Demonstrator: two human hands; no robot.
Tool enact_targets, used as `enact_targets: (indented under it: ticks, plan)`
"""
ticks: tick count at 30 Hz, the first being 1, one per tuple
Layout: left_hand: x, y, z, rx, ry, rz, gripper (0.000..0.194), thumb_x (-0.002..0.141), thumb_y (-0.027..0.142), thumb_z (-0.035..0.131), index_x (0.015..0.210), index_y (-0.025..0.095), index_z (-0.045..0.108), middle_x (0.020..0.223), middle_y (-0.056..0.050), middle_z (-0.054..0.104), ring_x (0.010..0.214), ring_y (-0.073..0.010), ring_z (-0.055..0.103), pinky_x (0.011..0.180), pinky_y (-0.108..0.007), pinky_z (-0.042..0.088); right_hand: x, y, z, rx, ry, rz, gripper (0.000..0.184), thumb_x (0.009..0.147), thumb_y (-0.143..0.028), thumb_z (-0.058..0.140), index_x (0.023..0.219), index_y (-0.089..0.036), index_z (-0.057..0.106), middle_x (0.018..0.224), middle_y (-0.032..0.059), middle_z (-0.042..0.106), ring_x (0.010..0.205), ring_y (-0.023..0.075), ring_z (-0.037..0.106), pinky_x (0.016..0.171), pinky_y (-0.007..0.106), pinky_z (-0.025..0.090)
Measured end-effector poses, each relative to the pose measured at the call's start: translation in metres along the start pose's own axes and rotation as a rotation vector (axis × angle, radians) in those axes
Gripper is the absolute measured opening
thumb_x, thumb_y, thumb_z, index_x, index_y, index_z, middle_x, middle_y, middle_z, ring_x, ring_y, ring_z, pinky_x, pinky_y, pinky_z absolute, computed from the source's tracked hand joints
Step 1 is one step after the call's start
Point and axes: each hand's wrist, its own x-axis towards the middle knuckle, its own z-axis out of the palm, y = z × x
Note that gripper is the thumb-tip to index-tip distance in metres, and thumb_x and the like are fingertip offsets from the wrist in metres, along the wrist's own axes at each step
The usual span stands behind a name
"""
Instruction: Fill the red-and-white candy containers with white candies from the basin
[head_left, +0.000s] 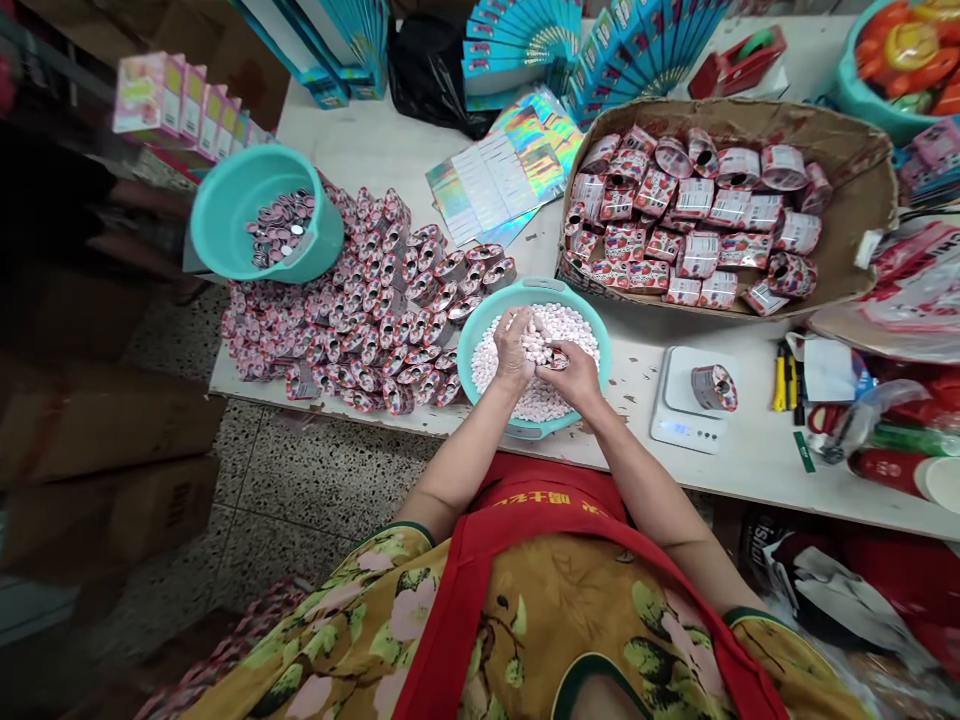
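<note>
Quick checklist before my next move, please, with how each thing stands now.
1. Left hand holding candies: ok, above the bowl.
2. Right hand holding a container: ok, at its rim beside the left hand.
3. Fill level of that container: cannot tell, the hands and candies cover most of it.
4. Candies left in the bowl: ok, plenty.
5. Scale free: not ok, another container is on it.
6. Scale reading: cannot tell, lit but too small.

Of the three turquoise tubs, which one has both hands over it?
The middle tub, filled with pale pellets, at the near edge of the table. The left tub holds small discs; the upper-right tub holds orange items.
</note>
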Motion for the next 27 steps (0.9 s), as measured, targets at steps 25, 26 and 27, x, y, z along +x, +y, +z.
enact_targets:
  ticks: [25, 26, 27]
  plan:
    - [0.007, -0.004, 0.024, -0.348, -0.014, -0.035, 0.048, 0.074, 0.05, 0.081, 0.068, 0.02, 0.044, 0.059, 0.007, 0.047, 0.048, -0.0069, 0.047, 0.049, -0.023, 0.037, 0.0, -0.005, -0.009, -0.019, 0.046, 0.057, 0.038, 0.066, -0.027, 0.071, 0.104, -0.021, 0.071, 0.107, 0.005, 0.072, 0.101, 0.028, 0.067, 0.092, 0.042, 0.054]
    - [0.009, -0.005, 0.024, -0.339, -0.018, -0.028, 0.048, 0.074, 0.051, 0.081, 0.068, 0.02, 0.045, 0.058, 0.007, 0.046, 0.047, -0.0067, 0.046, 0.049, -0.022, 0.037, 0.0, -0.005, -0.009, -0.013, 0.047, 0.063, 0.038, 0.066, -0.028, 0.072, 0.103, -0.021, 0.071, 0.106, 0.0051, 0.072, 0.1, 0.0279, 0.067, 0.091, 0.042, 0.054]
    - [0.01, -0.006, 0.024, -0.327, -0.014, -0.013, 0.049, 0.074, 0.051, 0.081, 0.068, 0.02, 0.045, 0.058, 0.007, 0.046, 0.047, -0.0065, 0.045, 0.048, -0.022, 0.037, 0.0, -0.005, -0.009, -0.004, 0.051, 0.064, 0.037, 0.066, -0.029, 0.072, 0.103, -0.021, 0.071, 0.105, 0.005, 0.072, 0.099, 0.0276, 0.067, 0.091, 0.042, 0.054]
